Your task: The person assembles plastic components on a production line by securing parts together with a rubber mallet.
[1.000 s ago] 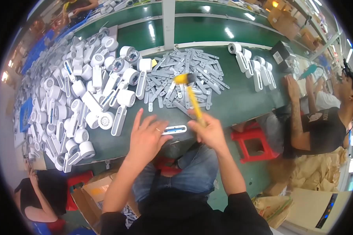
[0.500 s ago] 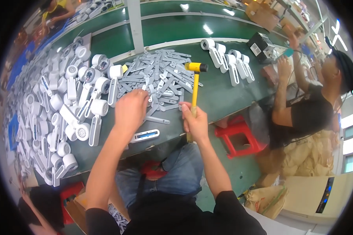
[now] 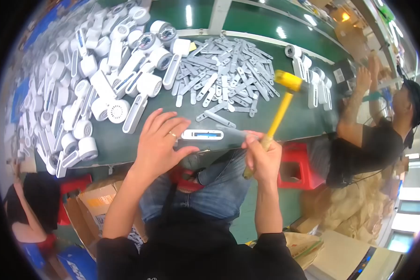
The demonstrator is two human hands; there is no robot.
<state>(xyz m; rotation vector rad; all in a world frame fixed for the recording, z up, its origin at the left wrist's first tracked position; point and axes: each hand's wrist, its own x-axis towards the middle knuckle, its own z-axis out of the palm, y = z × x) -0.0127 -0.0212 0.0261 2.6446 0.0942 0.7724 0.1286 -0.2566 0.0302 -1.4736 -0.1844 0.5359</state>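
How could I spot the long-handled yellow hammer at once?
Find the dark green worktable and its heap of flat grey strips. Below and right of that heap, the person's right grip holds the yellow hammer. Its long yellow handle and blocky yellow head set it apart from the grey strips and white round-headed pieces.

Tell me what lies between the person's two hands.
The head view shows a white piece with a blue middle, then a blurred grey strip at the right hand.
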